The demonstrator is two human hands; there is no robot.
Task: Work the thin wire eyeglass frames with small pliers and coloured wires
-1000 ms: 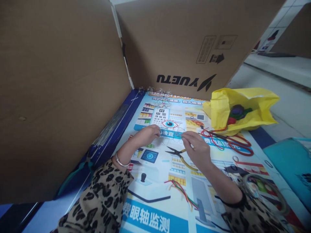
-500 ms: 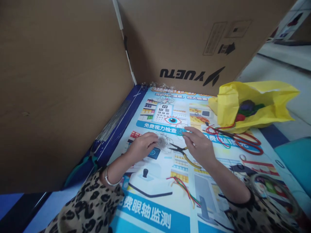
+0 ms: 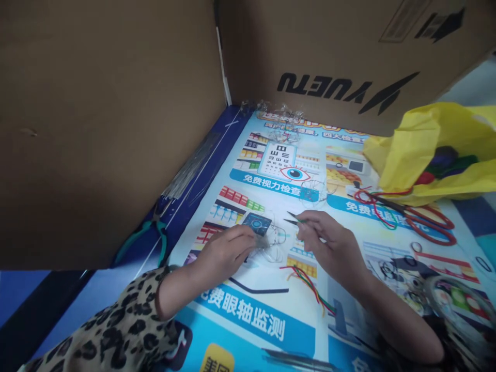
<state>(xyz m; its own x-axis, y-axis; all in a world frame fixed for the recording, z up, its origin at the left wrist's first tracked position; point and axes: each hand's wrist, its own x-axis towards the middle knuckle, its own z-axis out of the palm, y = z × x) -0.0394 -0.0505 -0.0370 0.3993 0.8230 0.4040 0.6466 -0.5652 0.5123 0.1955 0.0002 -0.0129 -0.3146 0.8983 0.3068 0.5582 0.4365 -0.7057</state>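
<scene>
My left hand point(image 3: 228, 251) is closed in a pinch on a small piece of clear thin wire loops point(image 3: 274, 244) that rests on the printed poster point(image 3: 256, 315). Just to the right, my right hand point(image 3: 329, 242) is closed round small pliers point(image 3: 293, 218). Their dark pointed jaws stick out to the left, a little above the wire piece and apart from it. The handles are hidden inside the hand. Both sleeves have a leopard pattern.
Cardboard walls point(image 3: 96, 119) stand at the left and back. Green-handled pliers point(image 3: 157, 235) and a bundle of silver wires point(image 3: 189, 170) lie by the left wall. A yellow bag point(image 3: 418, 150), red scissors point(image 3: 422, 219), coloured wires point(image 3: 306, 279), a clear coil point(image 3: 461, 305) and more wire loops point(image 3: 314, 190) are nearby.
My right hand has picked the pliers up from the poster. Both hands have drawn nearer to me with the wire piece. The camera has tilted down and to the left.
</scene>
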